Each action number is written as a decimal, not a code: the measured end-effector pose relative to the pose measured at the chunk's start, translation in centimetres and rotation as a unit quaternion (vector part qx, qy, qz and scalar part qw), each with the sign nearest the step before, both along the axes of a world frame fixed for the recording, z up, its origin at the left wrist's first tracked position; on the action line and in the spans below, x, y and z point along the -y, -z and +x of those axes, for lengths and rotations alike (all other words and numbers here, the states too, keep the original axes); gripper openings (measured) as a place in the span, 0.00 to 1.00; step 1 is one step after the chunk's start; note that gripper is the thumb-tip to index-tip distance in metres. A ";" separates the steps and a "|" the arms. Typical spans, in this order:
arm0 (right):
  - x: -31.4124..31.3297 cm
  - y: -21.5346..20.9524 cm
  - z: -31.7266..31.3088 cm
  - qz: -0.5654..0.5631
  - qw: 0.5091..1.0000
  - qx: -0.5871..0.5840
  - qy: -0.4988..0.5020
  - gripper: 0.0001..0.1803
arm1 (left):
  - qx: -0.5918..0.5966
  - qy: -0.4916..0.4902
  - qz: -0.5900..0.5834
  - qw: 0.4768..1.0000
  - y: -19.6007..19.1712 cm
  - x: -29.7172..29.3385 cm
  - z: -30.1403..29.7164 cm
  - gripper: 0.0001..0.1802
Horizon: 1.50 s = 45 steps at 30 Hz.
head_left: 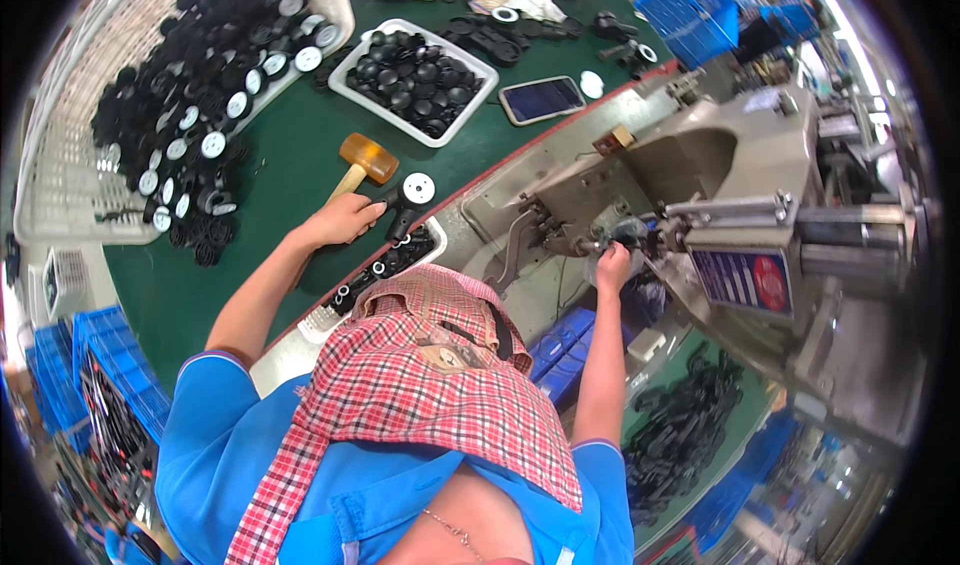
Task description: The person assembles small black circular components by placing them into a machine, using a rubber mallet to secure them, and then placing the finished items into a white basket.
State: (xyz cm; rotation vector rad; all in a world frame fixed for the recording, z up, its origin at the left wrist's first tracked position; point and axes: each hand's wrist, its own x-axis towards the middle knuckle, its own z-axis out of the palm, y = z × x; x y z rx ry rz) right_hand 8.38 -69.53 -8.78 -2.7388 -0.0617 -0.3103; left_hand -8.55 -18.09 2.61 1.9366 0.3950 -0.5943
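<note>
My left hand (345, 219) lies over the handle of a mallet (370, 158) with an amber head, its fingers closed around the wood. Just beyond the fingertips is a black plastic part with a round white disc (418, 188); whether the fingers touch it is unclear. At the working end of a grey bench machine (700, 215), my right hand (613, 265) is closed in a pinch. What it grips there is too small and blurred to name.
A white tray (484, 87) of black round caps stands on the green table, beside a phone (541, 100). A big white basket (60, 165) spills black parts at left. A small tray (437, 242) of parts sits near my apron. Black parts (685, 430) lie piled at lower right.
</note>
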 end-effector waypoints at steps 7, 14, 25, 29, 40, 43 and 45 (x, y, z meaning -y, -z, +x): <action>0.7 1.7 3.9 -0.138 0.974 -0.176 0.039 0.10 | 0.125 -0.061 0.349 0.927 -5.7 1.8 0.2 0.22; 7.4 7.8 4.6 -0.078 0.996 0.032 0.031 0.07 | 0.381 -0.099 0.426 0.814 -2.4 3.5 14.5 0.11; -0.4 -10.6 -1.1 0.590 0.701 -0.383 -0.118 0.19 | 0.311 -0.212 0.175 0.910 -3.5 2.3 10.1 0.12; -1.6 -12.2 -2.7 0.608 0.719 -0.336 -0.018 0.12 | 0.181 -0.225 -0.033 0.957 -2.4 4.3 4.8 0.13; -5.2 -10.9 -6.0 0.167 0.976 0.021 -0.137 0.13 | 0.132 -0.234 0.109 0.957 0.4 5.4 2.0 0.21; -4.8 -9.6 -8.7 0.162 0.981 -0.084 -0.062 0.18 | 0.091 -0.231 0.096 0.964 0.3 4.8 2.3 0.19; -6.4 -8.7 -9.7 0.159 0.966 -0.135 -0.153 0.19 | 0.090 -0.222 0.115 0.964 0.1 4.9 2.5 0.19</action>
